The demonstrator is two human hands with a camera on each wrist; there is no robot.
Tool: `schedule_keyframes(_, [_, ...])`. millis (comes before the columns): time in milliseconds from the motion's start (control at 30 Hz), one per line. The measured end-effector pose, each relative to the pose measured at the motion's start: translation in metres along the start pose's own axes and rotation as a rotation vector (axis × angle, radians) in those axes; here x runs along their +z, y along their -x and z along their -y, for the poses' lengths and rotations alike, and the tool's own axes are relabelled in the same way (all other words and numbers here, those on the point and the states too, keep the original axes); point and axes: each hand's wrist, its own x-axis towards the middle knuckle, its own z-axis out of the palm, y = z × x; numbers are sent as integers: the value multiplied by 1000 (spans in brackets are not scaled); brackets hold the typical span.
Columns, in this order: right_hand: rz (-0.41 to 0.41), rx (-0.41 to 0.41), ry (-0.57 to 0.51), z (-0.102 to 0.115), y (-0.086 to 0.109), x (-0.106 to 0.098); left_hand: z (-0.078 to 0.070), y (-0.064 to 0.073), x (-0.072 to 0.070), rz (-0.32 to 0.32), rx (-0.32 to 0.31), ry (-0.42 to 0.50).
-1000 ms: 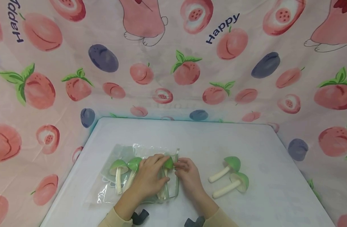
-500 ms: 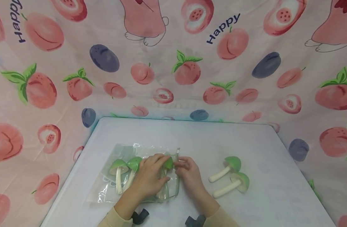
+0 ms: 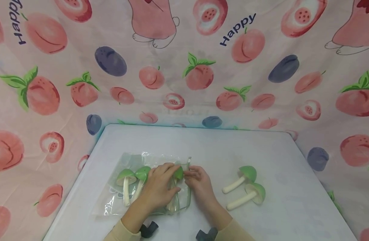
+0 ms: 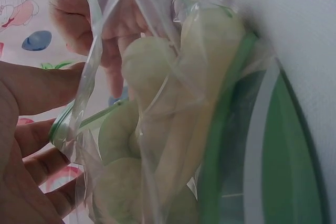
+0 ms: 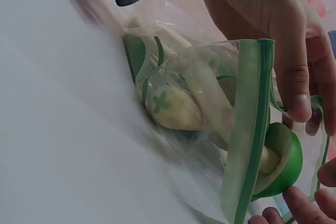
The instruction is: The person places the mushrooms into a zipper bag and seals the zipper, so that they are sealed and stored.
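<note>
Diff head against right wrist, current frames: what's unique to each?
Head only: two loose green-capped mushrooms lying right of the bag, and the dark piece at the right wrist.

Right wrist only: a green cross mark; can't tell if it's on the bag or its contents.

Both: clear bag with bagged mushrooms, left hand, right hand (only part of it in the wrist view), white table, fruit-print fabric.
</note>
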Motion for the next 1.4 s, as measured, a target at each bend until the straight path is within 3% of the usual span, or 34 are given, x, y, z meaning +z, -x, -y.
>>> schedule_keyframes(600, [49,-6,87,7,5,9,-1,1,-2,13,-24,-48])
schedule_keyframes(1400, [106,3,39,6,3,11,0,0,-4,-12,-7,-12])
